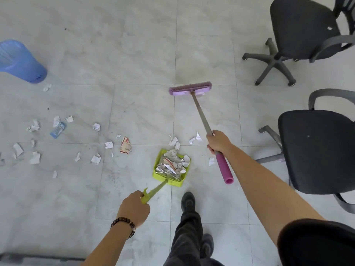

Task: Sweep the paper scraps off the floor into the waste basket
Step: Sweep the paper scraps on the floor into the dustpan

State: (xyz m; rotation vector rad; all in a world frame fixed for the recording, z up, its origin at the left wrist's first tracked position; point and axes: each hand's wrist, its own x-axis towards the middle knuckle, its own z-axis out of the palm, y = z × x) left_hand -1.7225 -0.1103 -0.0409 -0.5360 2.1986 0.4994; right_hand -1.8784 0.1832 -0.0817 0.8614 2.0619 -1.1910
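Observation:
My left hand [134, 207] grips the long handle of a lime-green dustpan [159, 172] that sits on the floor, heaped with crumpled paper. My right hand [218, 142] grips the grey shaft of a broom just above its pink grip; the purple broom head [190, 88] rests on the tiles farther away. Several paper scraps [96, 159] lie scattered to the left of the pan, a red-printed piece [125, 145] among them, and a few [196, 139] lie near the pan's mouth. The blue waste basket [21, 61] stands at the far left.
Two black office chairs stand on the right, one far [299, 29] and one near [317, 150], their wheeled bases reaching toward the broom. A blue-printed wrapper [58, 130] lies among the left scraps. My dark shoe [188, 201] is just behind the dustpan.

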